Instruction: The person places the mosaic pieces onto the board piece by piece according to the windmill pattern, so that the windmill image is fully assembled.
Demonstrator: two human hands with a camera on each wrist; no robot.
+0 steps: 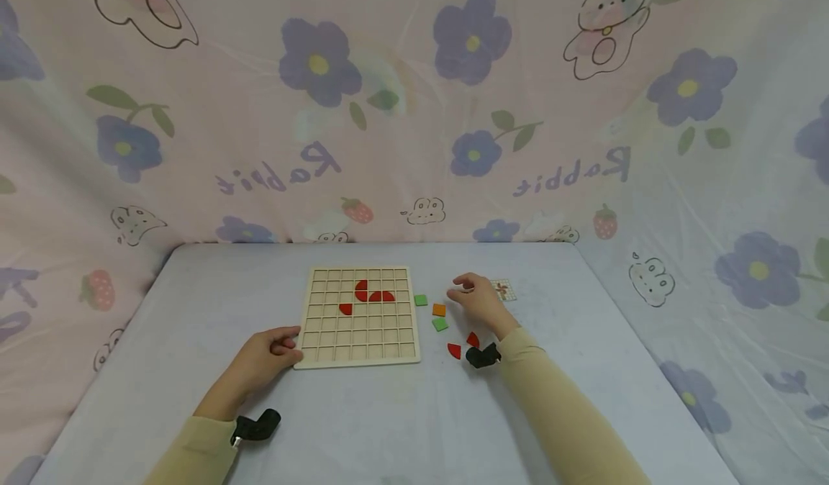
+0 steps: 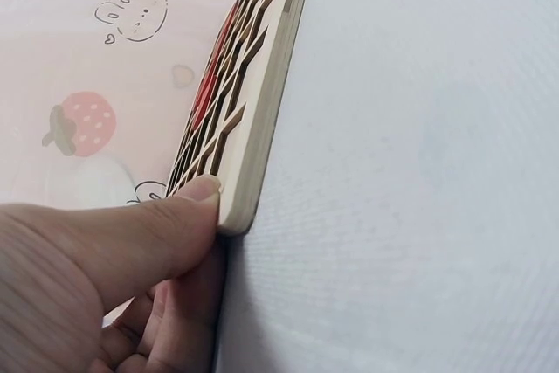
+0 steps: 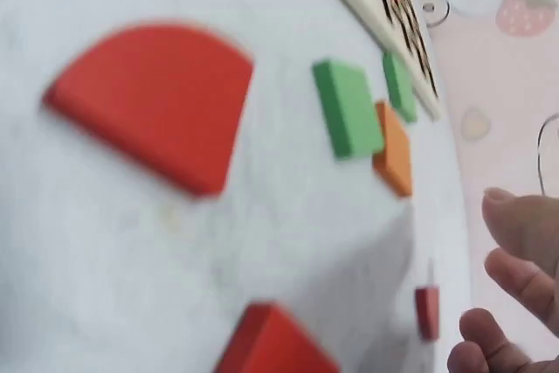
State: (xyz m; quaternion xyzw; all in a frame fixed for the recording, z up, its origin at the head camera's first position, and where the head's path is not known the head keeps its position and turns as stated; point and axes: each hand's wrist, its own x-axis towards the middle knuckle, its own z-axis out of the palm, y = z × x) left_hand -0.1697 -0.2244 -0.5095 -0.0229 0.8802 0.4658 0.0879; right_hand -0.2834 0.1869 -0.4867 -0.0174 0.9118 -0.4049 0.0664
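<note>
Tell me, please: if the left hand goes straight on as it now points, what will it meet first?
The wooden grid board: the left hand touches its near left corner. Whether it would push the board or slide beneath looks unclear.

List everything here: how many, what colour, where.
backdrop cloth: one, pink, behind
table: one, white, foreground
grid board: one, pale wood, on the table
inset wedges: five, red, in the board
loose pieces: three, red, right of the board
green tiles: two, green, right of the board
orange tile: one, orange, beside the green tiles
patterned card: one, white and red, right of the tiles
wrist cameras: two, black, wrists
sleeves: two, beige, forearms
left hand: one, gripping the board's corner
right hand: one, near the card
</note>
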